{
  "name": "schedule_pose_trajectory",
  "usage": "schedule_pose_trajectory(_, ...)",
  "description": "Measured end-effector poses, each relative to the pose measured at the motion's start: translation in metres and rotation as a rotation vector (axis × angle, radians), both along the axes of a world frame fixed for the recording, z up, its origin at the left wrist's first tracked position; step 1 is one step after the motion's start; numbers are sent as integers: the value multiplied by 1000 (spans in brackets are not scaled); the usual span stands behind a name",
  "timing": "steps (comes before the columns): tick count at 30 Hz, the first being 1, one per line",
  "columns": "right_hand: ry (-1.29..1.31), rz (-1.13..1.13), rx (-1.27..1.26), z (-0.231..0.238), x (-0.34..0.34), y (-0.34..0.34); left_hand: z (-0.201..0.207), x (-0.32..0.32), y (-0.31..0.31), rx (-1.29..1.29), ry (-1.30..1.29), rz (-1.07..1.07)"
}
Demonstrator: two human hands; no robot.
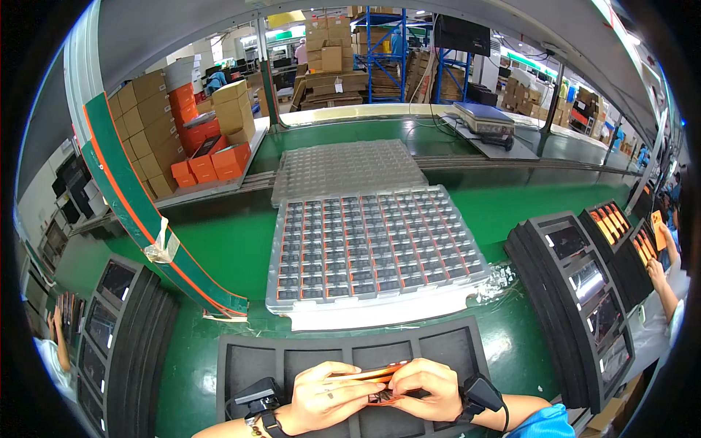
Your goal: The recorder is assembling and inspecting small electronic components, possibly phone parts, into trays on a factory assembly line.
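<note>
Both my hands meet over a black foam tray [252, 359] with several recesses, at the near edge of the bench. Between them is a thin orange-edged phone body [380, 375], tilted so that mostly its edge shows. My left hand [328, 398] grips its left end, fingers laid along it. My right hand [427, 388] pinches its right end. A reddish layer with small dark parts shows under the orange edge; my fingers cover the rest. Just beyond lies a clear plastic tray [273, 281] filled with rows of small black parts with orange edging.
Stacked black foam trays with dark glass panels stand at left [150, 343] and right [544, 292]. A green post [131, 197] rises at left. Behind are another clear tray [350, 164], orange boxes [232, 162] and a scale [485, 120]. A co-worker's hand [657, 276] is at far right.
</note>
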State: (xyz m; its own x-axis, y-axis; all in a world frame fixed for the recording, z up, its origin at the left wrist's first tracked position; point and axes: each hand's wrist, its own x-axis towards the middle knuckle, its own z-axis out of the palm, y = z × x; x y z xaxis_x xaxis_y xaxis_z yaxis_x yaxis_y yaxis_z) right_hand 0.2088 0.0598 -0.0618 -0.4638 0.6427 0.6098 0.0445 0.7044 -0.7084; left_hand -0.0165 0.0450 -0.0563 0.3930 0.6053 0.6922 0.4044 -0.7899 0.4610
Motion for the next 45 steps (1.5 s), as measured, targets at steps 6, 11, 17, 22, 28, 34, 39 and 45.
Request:
schedule_pose_trajectory(6,213,88,-218,-9,10,0,-11,-3,4,-33,80,32)
schedule_pose_trajectory(11,364,-125,-472,-11,25,3,-11,-4,0,-73,72,50)
schedule_pose_trajectory(17,432,-87,-751,-9,21,14,2,-1,1,-40,-38,40)
schedule_pose_trajectory(22,132,-235,-359,-14,25,7,3,0,2,19,-27,26)
schedule_pose_trajectory(28,-163,-221,55,6,27,16,3,-1,2,12,-13,32)
schedule_pose_trajectory(34,-100,-213,142,-6,36,21,-8,-7,5,-45,150,43)
schedule_pose_trajectory(39,-114,-183,180,-13,43,19,2,-1,1,-8,8,32)
schedule_pose_trajectory(45,-148,-196,159,-14,39,21,4,-1,2,-8,6,21)
